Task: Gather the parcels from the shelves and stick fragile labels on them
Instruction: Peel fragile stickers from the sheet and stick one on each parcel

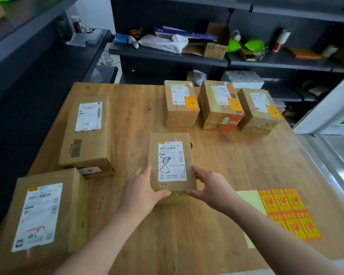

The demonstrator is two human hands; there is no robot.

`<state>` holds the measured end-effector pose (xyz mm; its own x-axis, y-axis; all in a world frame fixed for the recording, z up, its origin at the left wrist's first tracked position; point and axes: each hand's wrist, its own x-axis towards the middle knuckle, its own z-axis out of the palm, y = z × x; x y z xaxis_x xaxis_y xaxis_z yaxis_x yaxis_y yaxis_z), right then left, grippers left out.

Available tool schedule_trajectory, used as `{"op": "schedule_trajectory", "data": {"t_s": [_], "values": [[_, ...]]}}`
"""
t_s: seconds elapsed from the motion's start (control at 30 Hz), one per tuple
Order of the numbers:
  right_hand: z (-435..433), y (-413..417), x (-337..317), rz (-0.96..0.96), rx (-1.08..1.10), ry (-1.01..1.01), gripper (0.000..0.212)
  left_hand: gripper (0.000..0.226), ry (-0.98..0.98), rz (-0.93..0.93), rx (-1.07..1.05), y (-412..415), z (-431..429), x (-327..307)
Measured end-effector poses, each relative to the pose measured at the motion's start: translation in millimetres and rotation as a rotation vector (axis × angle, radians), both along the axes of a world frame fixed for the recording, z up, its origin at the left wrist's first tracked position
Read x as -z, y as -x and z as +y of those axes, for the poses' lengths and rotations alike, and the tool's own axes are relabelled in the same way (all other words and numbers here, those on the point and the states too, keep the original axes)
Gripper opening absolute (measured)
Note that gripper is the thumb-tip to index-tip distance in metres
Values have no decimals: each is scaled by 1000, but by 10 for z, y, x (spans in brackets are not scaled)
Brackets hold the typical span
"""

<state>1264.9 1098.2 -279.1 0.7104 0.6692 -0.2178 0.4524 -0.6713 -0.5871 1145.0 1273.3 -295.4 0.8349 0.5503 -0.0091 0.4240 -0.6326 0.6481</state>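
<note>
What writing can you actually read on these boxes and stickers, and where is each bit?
"140A C133-00 006": top of the white label on the middle parcel; last digits uncertain.
"8": large pen scrawl on that label.
"+8" or "48": handwritten on the label of the long left parcel.
Orange fragile stickers, on the sticker sheet and three far parcels: broken-glass sign, characters blurred.
All other print: too small to read.

Wooden worktop (226,165) fills the middle. Behind it an open carton (214,43) lies tipped, a crumpled white bag (163,43) just to its left and two green bags (254,45) to its right. Further right a red-and-white can (281,39) stands upright, an orange book (304,53) flat nearby. Lower down, a white pack (244,79).
</note>
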Motion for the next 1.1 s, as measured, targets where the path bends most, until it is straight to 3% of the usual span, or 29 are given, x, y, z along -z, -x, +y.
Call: {"op": "schedule_trajectory", "data": {"t_s": [0.13, 0.47, 0.57, 0.67, 0.87, 1.1], "values": [[-381, 70, 43, -22, -35, 46, 67, 71, 10, 37, -6, 114, -415, 58], [-892, 172, 348, -63, -92, 28, 77, 91, -5, 163, -72, 257, -1042, 169], [-1015, 83, 373, -96, -104, 18, 74, 80, -27, 157, -70, 261, -1126, 144], [-1266, -93, 379, -164, -89, 22, 67, 64, -174, 108, -62, 205, -1292, 75], [-2006, -475, 553, -241, -26, 161, 55, 48, -352, -70, 154, -200, -1953, -24], [-2474, -603, 888, -149, -33, 308, 65, 45, -209, 233, 325, -684, -2541, 475]]}}
